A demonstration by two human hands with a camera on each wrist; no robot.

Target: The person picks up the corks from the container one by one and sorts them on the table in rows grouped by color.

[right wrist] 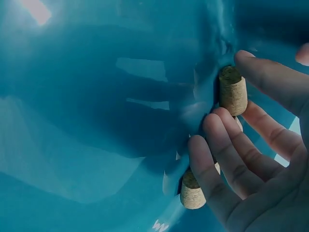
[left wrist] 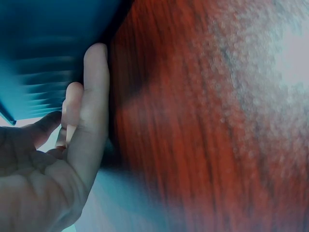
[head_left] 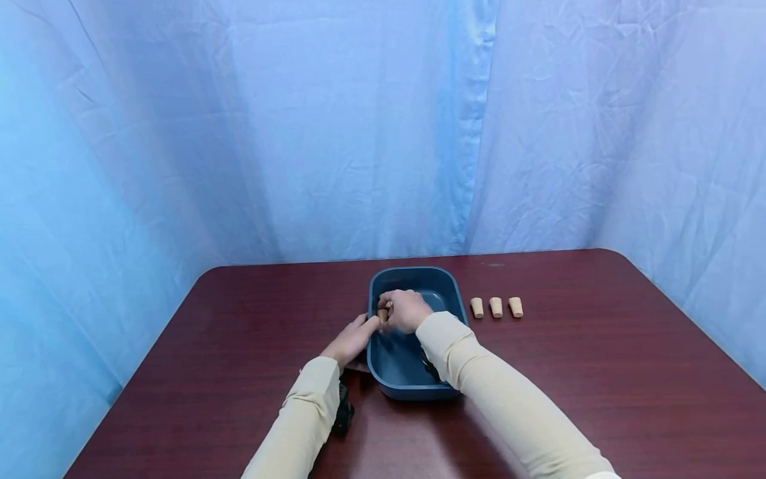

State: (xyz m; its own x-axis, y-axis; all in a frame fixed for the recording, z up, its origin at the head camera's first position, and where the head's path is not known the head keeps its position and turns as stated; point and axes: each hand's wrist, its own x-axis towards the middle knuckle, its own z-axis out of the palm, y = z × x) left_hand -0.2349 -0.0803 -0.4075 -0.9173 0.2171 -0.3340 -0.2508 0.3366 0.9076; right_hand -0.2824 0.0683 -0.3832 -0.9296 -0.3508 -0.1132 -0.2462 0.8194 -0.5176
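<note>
A deep blue rectangular bin [head_left: 415, 392] with rounded corners stands on the table. My right hand [head_left: 407, 311] reaches into it by the left wall, its thumb and fingers around a cork stopper [right wrist: 233, 99]. A second cork [right wrist: 193, 197] stands along the same wall, just below the fingertips in the right wrist view. My left hand [head_left: 352, 342] rests against the outside of the bin's left wall. Its fingers [left wrist: 94, 92] lie straight along the bin, low near the tabletop, with the thumb up at the rim.
Three cork stoppers [head_left: 496, 307] stand in a row on the dark red wooden table [head_left: 568, 372], right of the bin. A dark device [head_left: 344, 409] sits under the left wrist. Light blue curtains [head_left: 359, 133] hang behind and beside the table.
</note>
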